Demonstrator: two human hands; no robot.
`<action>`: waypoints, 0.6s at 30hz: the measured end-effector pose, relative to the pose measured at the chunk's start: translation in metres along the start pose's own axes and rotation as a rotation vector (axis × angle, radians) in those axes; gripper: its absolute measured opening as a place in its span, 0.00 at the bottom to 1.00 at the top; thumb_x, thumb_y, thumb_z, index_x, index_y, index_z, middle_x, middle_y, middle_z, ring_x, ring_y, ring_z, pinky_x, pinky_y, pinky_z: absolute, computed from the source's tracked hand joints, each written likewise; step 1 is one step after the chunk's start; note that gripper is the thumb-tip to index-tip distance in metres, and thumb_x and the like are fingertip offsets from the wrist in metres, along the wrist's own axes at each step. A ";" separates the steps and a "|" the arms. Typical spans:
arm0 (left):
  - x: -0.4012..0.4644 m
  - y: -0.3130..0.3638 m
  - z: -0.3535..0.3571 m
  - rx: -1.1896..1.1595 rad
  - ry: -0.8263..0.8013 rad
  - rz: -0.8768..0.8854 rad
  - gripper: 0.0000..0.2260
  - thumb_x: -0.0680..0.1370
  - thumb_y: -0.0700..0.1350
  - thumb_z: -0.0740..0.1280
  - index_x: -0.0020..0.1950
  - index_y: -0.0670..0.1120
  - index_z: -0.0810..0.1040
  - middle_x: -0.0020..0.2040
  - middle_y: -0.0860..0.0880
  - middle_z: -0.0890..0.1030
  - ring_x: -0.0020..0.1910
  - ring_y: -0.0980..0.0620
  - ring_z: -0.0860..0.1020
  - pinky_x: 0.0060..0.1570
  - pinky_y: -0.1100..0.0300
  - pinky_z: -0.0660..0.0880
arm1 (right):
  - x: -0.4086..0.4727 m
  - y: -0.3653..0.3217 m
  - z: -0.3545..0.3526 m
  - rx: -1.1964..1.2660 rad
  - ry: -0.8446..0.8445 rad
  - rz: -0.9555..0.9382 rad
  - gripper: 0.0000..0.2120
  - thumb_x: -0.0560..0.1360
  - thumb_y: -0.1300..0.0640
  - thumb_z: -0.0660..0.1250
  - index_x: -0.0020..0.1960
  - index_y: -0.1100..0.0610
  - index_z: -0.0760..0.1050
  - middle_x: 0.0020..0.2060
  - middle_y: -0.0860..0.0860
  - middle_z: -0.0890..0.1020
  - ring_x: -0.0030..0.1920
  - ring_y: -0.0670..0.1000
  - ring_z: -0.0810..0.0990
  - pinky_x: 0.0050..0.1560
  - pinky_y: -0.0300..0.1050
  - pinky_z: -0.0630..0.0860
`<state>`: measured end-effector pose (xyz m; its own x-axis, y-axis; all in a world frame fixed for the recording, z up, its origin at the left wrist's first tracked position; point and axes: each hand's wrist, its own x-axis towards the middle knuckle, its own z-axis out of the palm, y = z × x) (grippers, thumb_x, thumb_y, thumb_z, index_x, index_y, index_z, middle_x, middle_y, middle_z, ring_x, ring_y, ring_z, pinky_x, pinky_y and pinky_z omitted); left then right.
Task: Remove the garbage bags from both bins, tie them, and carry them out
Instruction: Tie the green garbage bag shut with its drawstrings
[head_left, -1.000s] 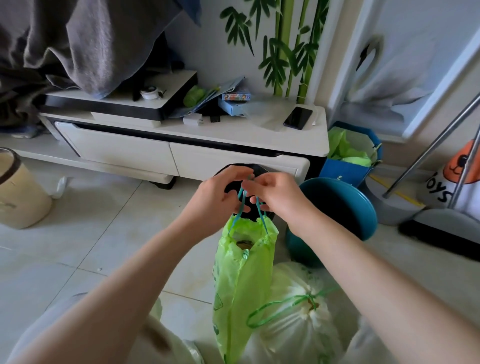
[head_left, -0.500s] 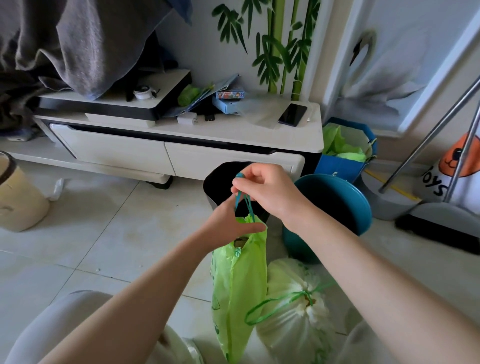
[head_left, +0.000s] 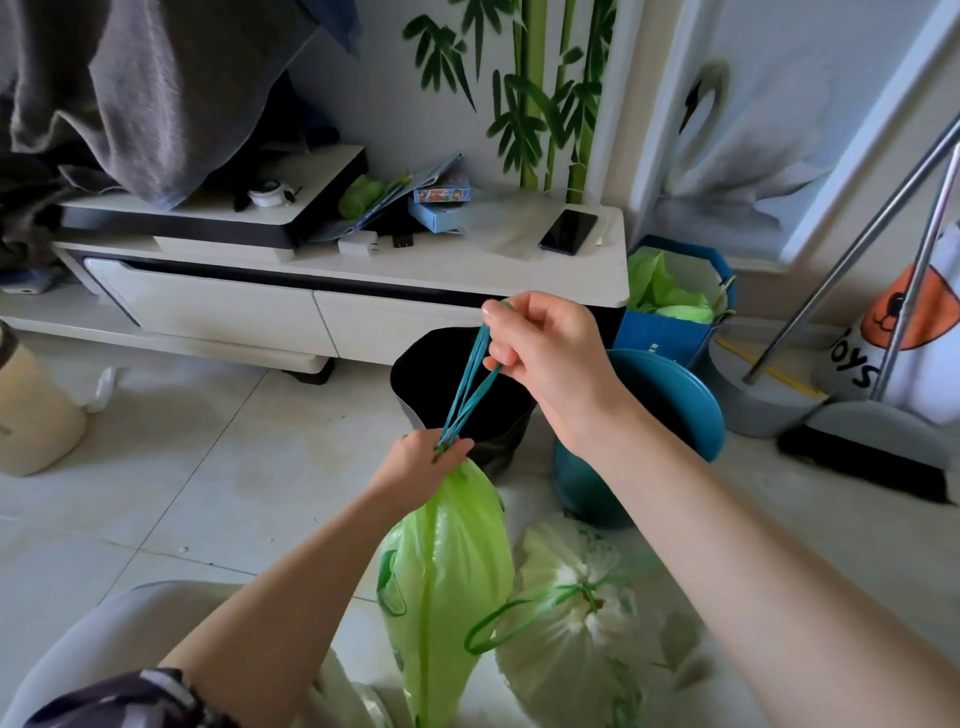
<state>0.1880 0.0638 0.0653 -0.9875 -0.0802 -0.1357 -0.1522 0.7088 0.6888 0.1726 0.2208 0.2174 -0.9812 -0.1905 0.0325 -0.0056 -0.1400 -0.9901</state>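
Head view: right hand (head_left: 545, 353) has risen since half second ago, fingers pinching drawstring (head_left: 467, 384) taut; left hand (head_left: 426, 462) fingers pressed round green bag (head_left: 447, 571) neck, centre near. Mouth now cinched; knot next. Tied bag (head_left: 576, 613) right, on floor. Both bins (head_left: 457, 384) empty.

left hand (head_left: 422, 462): lower centre, grip closed, forearm from lower left | right hand (head_left: 545, 345): centre, raised, fingers pinched, forearm from lower right
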 end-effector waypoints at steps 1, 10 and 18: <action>0.000 0.000 -0.001 0.011 -0.010 -0.003 0.15 0.79 0.54 0.63 0.43 0.45 0.81 0.27 0.52 0.71 0.25 0.55 0.66 0.26 0.60 0.63 | -0.001 -0.001 0.001 -0.017 -0.011 -0.008 0.09 0.76 0.62 0.65 0.38 0.63 0.72 0.26 0.52 0.70 0.31 0.49 0.70 0.47 0.53 0.78; -0.005 0.002 -0.034 0.171 -0.155 0.084 0.15 0.74 0.53 0.71 0.58 0.47 0.80 0.51 0.50 0.82 0.49 0.54 0.78 0.53 0.57 0.74 | -0.001 -0.001 -0.010 -0.174 -0.078 0.003 0.05 0.77 0.62 0.65 0.43 0.62 0.77 0.32 0.53 0.79 0.35 0.49 0.78 0.55 0.60 0.78; -0.019 0.028 -0.051 0.208 -0.262 0.205 0.21 0.74 0.49 0.72 0.67 0.51 0.76 0.57 0.54 0.81 0.52 0.58 0.76 0.47 0.71 0.68 | -0.008 0.002 -0.003 -0.221 -0.143 0.034 0.07 0.78 0.67 0.62 0.49 0.65 0.79 0.35 0.53 0.81 0.36 0.48 0.80 0.54 0.55 0.80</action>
<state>0.2005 0.0489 0.1233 -0.9486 0.2406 -0.2056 0.0856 0.8205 0.5652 0.1801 0.2249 0.2146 -0.9443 -0.3291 0.0017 -0.0302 0.0816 -0.9962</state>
